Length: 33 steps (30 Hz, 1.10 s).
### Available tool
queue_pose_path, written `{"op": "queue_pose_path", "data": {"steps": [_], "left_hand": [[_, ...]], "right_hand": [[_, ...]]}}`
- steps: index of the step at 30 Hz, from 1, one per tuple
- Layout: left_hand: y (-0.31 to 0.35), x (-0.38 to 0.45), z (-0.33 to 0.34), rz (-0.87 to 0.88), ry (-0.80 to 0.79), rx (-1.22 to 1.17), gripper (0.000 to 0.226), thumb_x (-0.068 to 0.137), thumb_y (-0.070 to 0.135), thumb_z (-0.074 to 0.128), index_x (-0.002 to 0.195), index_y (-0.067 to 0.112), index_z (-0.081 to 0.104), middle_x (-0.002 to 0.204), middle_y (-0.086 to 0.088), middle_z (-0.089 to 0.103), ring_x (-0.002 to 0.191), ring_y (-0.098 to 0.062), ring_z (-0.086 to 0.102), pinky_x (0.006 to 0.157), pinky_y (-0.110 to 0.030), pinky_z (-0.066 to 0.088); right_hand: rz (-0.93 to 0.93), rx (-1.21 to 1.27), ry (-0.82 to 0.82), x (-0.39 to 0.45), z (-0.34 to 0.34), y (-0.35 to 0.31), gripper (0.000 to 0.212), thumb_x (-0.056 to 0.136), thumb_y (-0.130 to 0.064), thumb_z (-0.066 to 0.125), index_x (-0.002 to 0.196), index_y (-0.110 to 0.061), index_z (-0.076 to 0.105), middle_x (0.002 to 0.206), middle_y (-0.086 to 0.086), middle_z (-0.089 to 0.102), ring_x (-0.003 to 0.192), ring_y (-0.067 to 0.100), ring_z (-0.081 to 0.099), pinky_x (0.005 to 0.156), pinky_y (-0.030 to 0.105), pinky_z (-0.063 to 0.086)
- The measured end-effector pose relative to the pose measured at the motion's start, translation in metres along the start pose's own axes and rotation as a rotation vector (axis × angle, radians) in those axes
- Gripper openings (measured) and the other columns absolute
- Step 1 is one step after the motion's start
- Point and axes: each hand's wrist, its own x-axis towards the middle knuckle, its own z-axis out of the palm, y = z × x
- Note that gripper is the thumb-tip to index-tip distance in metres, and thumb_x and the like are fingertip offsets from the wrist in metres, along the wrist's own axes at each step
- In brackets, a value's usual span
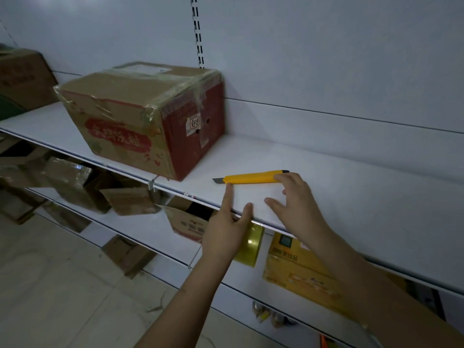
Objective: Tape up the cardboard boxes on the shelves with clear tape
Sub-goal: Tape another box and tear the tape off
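Observation:
A cardboard box (140, 116) wrapped in clear tape stands on the white upper shelf (351, 197). A yellow utility knife (251, 178) lies on the shelf to the box's right, blade tip out and pointing left. My right hand (293, 199) rests its fingertips on the knife's rear end, thumb spread away from it. My left hand (226, 227) is at the shelf's front edge, its straight index finger touching the knife's front. A roll of clear tape (251, 244) sits below the shelf edge against my left hand; its lower fingers seem to hold it, though the grip is hidden.
Another cardboard box (22, 76) stands at the far left of the shelf. Lower shelves hold several open, crumpled boxes (75, 182) and a yellow carton (296, 267). The white back panel (326, 71) rises behind the shelf. Pale floor tiles (62, 285) lie at lower left.

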Motion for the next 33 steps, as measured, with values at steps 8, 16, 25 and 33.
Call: {"op": "queue_pose_path", "data": {"steps": [8,16,25,33], "left_hand": [[0.012,0.035,-0.118,0.175,0.682,0.275,0.034,0.1,0.047,0.044,0.122,0.028,0.061,0.081,0.005,0.067,0.073,-0.018,0.064,0.062,-0.038,0.055],[0.004,0.098,-0.189,0.465,0.861,0.277,0.03,0.101,0.031,0.048,0.122,0.016,0.061,0.129,-0.002,0.054,0.12,-0.02,0.05,0.097,-0.045,0.047],[-0.022,0.166,-0.242,0.729,0.612,0.343,0.049,0.105,0.045,0.028,0.142,0.025,0.053,0.153,-0.001,0.045,0.145,-0.019,0.035,0.12,-0.043,0.023],[-0.045,0.191,-0.246,0.763,0.685,0.17,0.041,0.102,0.038,0.037,0.119,0.026,0.072,0.123,0.008,0.066,0.11,-0.015,0.056,0.103,-0.043,0.032]], "right_hand": [[-0.334,0.024,0.216,0.097,-0.009,-0.061,0.043,0.096,-0.03,0.054,0.135,-0.01,0.057,0.13,0.01,0.054,0.113,0.032,0.053,0.099,0.041,0.043],[-0.584,0.113,0.106,0.169,0.034,-0.154,0.06,0.102,-0.046,0.036,0.151,-0.012,0.038,0.155,0.013,0.036,0.142,0.03,0.032,0.119,0.037,0.024],[-0.372,0.373,0.219,0.178,0.081,-0.181,0.074,0.098,-0.067,0.023,0.149,-0.015,0.039,0.162,0.0,0.024,0.15,0.006,0.014,0.123,0.026,0.013],[0.215,0.588,0.094,0.247,0.046,-0.198,0.079,0.095,-0.041,0.057,0.156,-0.011,0.018,0.153,0.01,0.037,0.137,0.025,0.039,0.096,0.02,0.034]]}}
